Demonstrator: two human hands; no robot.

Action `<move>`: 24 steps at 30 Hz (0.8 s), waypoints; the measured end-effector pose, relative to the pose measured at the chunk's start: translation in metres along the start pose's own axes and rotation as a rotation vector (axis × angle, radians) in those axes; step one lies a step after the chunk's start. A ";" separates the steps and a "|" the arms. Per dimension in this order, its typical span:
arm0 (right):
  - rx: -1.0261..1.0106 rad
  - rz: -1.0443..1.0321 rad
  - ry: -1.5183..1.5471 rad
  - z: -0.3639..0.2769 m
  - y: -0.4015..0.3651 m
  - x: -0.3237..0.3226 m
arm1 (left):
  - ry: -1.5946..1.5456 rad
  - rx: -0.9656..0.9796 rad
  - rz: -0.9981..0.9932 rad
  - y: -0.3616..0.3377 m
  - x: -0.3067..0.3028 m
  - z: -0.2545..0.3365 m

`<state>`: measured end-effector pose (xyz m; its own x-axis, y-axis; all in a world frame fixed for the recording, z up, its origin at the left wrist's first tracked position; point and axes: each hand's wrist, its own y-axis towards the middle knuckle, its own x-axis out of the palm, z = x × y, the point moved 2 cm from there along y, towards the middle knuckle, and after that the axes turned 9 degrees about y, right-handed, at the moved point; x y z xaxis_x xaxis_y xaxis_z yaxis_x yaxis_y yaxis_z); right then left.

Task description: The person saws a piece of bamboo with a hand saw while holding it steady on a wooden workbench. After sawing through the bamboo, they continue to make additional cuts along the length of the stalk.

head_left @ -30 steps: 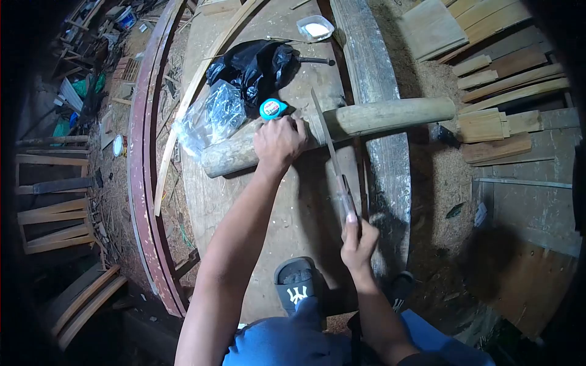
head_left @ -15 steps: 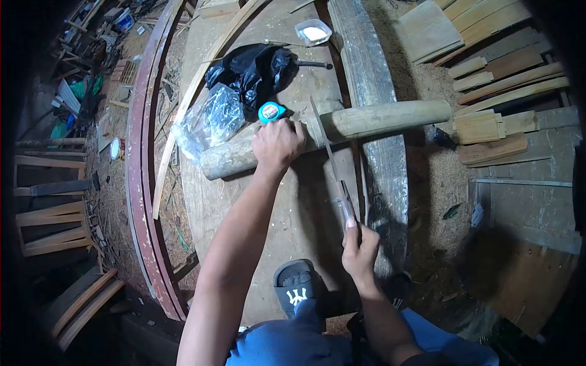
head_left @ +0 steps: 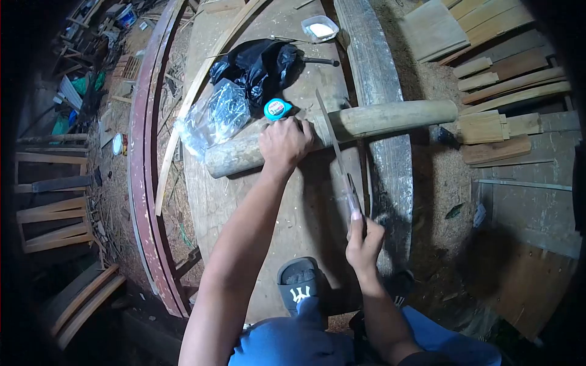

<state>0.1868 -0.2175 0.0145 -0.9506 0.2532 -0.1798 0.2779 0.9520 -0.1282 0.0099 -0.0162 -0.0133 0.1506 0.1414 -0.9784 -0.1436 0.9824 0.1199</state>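
Pinning the round wooden log (head_left: 390, 118) flat, the left hand (head_left: 285, 143) grips it; the right hand (head_left: 364, 241) clenches the handsaw (head_left: 339, 155), blade across the log.

The left hand (head_left: 284, 143) lies over the middle of the log (head_left: 390, 116), hiding that stretch of it and the lower edge of the tape measure (head_left: 278, 108) just behind the log. The right hand (head_left: 364, 241), well in front of the log, closes round the saw (head_left: 334, 143), so its handle cannot be seen. Behind the log, the clear bag (head_left: 213, 116) holds small things too fine to tell, and the black bag (head_left: 256, 64) covers one end of a dark rod (head_left: 320, 61). Planks (head_left: 427, 27) beyond the log's right end are cut off by the top edge. Left of the log, floor clutter (head_left: 79, 91) blurs into darkness.
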 end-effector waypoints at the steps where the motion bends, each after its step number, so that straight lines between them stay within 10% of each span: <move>1: -0.045 -0.010 -0.012 -0.002 0.010 0.002 | -0.002 0.002 0.004 0.000 -0.001 0.001; 24: -0.194 0.040 0.028 0.047 0.024 0.018 | 0.004 -0.010 -0.115 0.002 -0.005 0.002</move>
<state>0.1832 -0.1987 -0.0372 -0.9437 0.2933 -0.1530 0.2858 0.9558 0.0697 0.0106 -0.0146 -0.0074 0.1626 0.0270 -0.9863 -0.1357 0.9907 0.0047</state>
